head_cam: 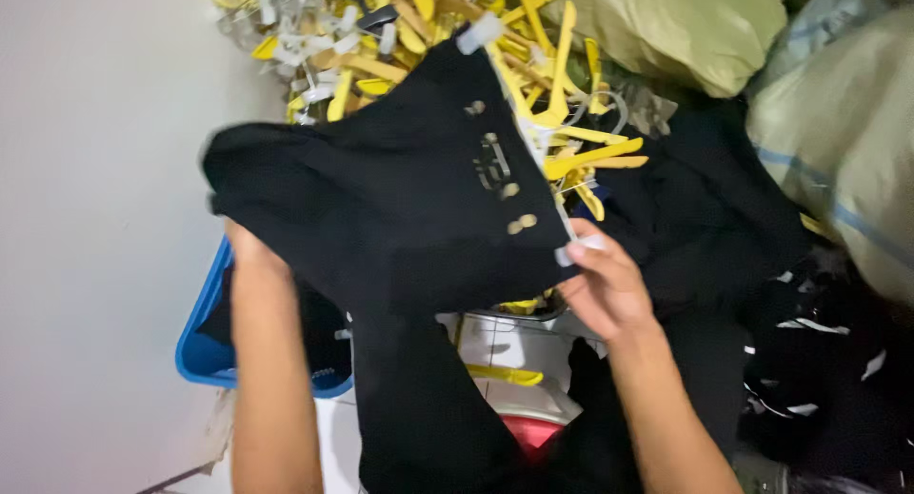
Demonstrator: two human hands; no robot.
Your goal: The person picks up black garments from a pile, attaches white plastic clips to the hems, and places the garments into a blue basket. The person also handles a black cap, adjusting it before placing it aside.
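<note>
Black garment [400, 208] on white hanger [533, 142] slants from upper left down to right hand [605, 289].

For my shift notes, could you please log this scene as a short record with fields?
Left hand: hidden under the black garment, holding up its left side
Right hand: pinches the garment's right edge at a white hanger clip
Garment: black, round buttons down the front, clipped to a white hanger
Behind: pile of yellow hangers
Right: pale sacks, dark clothing heap
Lower left: blue bin
</note>
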